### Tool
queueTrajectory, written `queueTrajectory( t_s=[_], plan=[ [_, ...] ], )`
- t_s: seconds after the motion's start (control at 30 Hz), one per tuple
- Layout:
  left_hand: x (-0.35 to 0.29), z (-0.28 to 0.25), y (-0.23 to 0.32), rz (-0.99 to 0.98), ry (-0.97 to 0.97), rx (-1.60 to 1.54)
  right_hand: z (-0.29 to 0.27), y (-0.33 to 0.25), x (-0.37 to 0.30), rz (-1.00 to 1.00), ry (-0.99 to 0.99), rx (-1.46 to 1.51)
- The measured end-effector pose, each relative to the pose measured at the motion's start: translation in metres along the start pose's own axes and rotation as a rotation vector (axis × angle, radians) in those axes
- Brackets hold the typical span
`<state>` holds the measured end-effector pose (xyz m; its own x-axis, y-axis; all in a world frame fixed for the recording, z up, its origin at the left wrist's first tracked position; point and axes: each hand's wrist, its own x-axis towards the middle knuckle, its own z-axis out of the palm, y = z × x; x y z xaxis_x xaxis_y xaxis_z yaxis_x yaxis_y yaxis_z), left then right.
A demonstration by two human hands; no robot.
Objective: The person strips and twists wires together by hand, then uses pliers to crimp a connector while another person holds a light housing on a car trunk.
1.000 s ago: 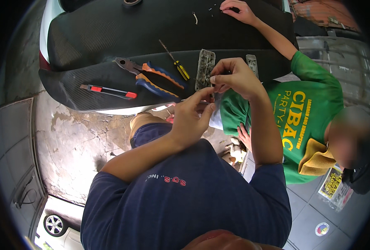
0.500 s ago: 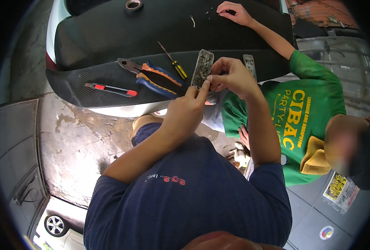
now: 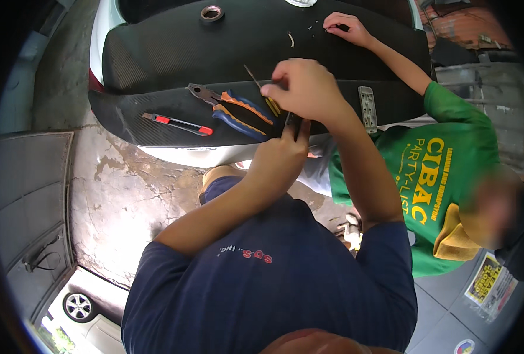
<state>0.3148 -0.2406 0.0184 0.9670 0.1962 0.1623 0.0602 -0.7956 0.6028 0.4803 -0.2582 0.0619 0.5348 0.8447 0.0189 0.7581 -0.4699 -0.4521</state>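
Note:
My right hand (image 3: 309,91) is over the near dark panel, fingers curled and thumb apart from them, slightly blurred. Its thumb is beside a thin screwdriver (image 3: 273,106) with a yellow and black handle, lying on the panel. Below it, the fingers of my left hand (image 3: 279,156) close on the near end of a narrow dark part (image 3: 294,121), mostly hidden by my right hand. Left of them lie pliers (image 3: 238,112) with blue and orange handles and a red and black utility knife (image 3: 178,124).
A similar grey slotted strip (image 3: 367,109) lies to the right. Farther back are a tape roll (image 3: 212,13), a small pale curved piece (image 3: 291,40) and tiny bits. At right, a person in a green shirt (image 3: 450,130) rests a hand (image 3: 350,28) on the dark surface.
My right hand has left the slotted part and moved forward and left, over the screwdriver. My left hand stays at the part's near end. The whole view has shifted slightly.

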Motion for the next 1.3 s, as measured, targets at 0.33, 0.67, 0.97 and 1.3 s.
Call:
queueTrajectory(
  t_s=[0.33, 0.67, 0.97, 1.3],
  plan=[
    [0.002, -0.003, 0.001, 0.009, -0.048, 0.078, -0.015, 0.025, -0.015, -0.089, 0.018, 0.291],
    [0.003, -0.006, 0.002, 0.052, -0.008, 0.038, -0.082, 0.033, -0.116, 0.003, 0.213, 0.138],
    [0.007, -0.01, 0.003, 0.055, -0.011, 0.065, -0.083, 0.012, -0.116, -0.123, 0.261, 0.07],
    [0.004, -0.006, 0.001, 0.007, -0.043, 0.01, -0.081, 0.01, -0.112, -0.136, 0.191, -0.022]
  ],
)
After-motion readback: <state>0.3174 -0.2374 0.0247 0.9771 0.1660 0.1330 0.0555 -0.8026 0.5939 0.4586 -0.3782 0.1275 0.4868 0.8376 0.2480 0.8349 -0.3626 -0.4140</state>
